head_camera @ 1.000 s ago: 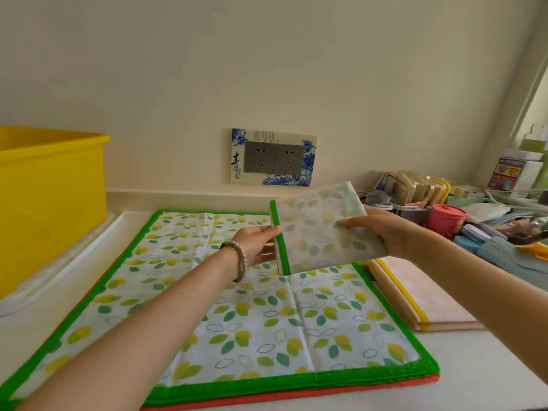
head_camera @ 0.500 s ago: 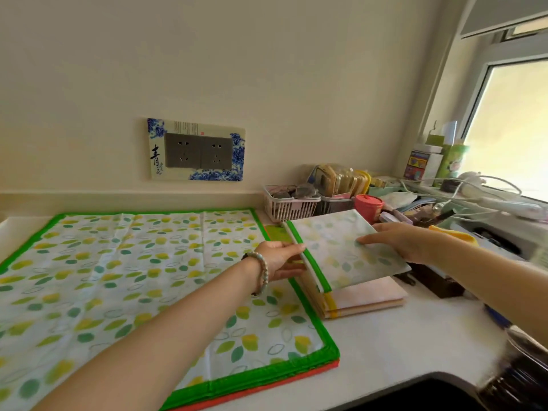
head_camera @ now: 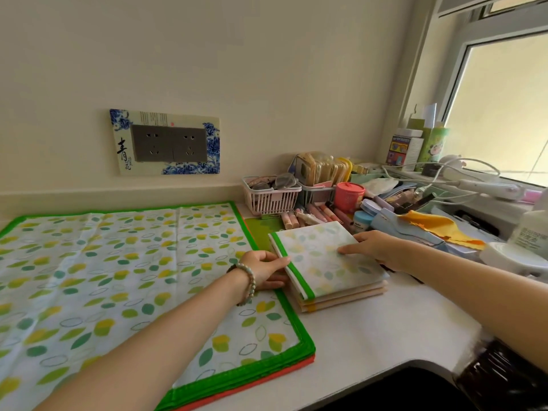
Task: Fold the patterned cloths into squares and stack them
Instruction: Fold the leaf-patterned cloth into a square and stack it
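Folded leaf-print square sits on the stack

Stack of folded cloths [head_camera: 344,301] serves as the landmark, lying on the white counter [head_camera: 370,330]. On top of it rests the folded leaf-print cloth [head_camera: 323,259], a square with a green hem along its left edge and a faded pattern of green and yellow leaves. Peach layers with a yellow hem show under it at the stack's near edge.

Left hand [head_camera: 264,269], with a bead bracelet [head_camera: 247,283] at the wrist, sits against the stack's left side, fingers curled and the thumb on the green hem; it pinches that edge rather than lying flat. Right hand [head_camera: 376,249] lies over the stack's right side, fingers spread flat on the top cloth; its thumb is hidden, so whether it grips the edge cannot be told.

Left of the stack, an open leaf-print cloth [head_camera: 118,277] with a green border is spread flat, its right edge just beside the stack, and an orange-red layer peeks out beneath its near edge. Behind the stack stand a pink basket [head_camera: 271,198] and a pink jar [head_camera: 349,197] among small clutter. Right of the stack lies an orange cloth [head_camera: 439,228].
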`<control>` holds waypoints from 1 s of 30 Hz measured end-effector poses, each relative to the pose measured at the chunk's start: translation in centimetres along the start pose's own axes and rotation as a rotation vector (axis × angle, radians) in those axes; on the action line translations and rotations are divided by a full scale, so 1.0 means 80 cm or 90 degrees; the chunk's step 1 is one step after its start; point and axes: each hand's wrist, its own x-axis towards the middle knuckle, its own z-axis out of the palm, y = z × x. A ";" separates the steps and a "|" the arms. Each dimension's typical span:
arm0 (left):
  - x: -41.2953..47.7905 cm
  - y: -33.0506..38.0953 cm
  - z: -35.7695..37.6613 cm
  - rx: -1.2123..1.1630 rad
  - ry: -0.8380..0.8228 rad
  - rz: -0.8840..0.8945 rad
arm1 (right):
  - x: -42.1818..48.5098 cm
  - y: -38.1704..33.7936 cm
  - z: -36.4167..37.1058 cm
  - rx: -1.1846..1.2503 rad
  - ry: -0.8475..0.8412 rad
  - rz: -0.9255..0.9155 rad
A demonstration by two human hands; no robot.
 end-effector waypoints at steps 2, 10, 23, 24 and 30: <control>0.002 -0.001 0.001 0.031 0.003 0.013 | 0.003 0.002 0.000 -0.016 0.000 0.007; 0.005 -0.003 0.002 0.073 0.022 0.022 | 0.006 0.005 0.004 -0.075 -0.015 0.024; -0.030 0.012 -0.083 0.263 0.072 0.141 | -0.046 -0.076 0.010 -0.173 0.097 -0.266; -0.035 0.010 -0.097 0.282 0.061 0.153 | -0.055 -0.089 0.020 -0.148 0.084 -0.292; -0.090 -0.011 -0.177 0.447 0.024 0.178 | -0.094 -0.133 0.127 -0.151 -0.015 -0.410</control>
